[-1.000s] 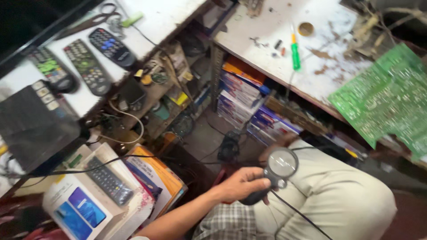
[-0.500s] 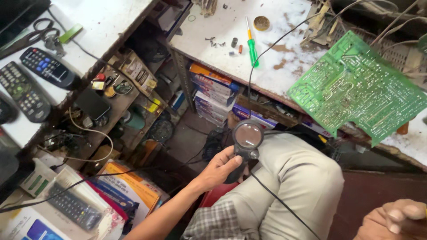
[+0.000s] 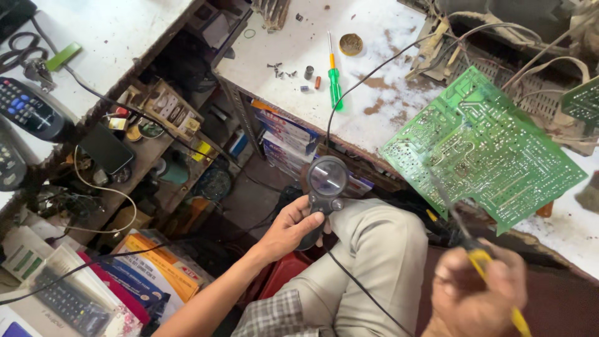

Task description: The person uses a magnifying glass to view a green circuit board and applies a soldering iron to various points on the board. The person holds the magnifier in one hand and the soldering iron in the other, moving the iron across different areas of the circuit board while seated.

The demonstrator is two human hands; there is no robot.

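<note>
Cluttered workshop corner, seen from above: a white, stained worktop (image 3: 374,118) runs along the upper right, with open shelves of small parts to its left. On the worktop lie a green screwdriver (image 3: 335,78), a few loose screws (image 3: 281,70) and a round brass-coloured disc (image 3: 350,44). A green circuit board (image 3: 483,150) rests tilted at the worktop's near edge, overhanging it towards the person's lap. The left hand (image 3: 288,228) has its fingers closed around the dark handle of a magnifying glass (image 3: 326,187), which sits above the left knee, lens up, just below the worktop edge; a black cable runs from it. The right hand (image 3: 477,290), blurred, has its fingers wrapped around a yellow-handled tool (image 3: 496,287) whose thin tip points up towards the circuit board. Remote controls (image 3: 28,115) lie at far left.
</note>
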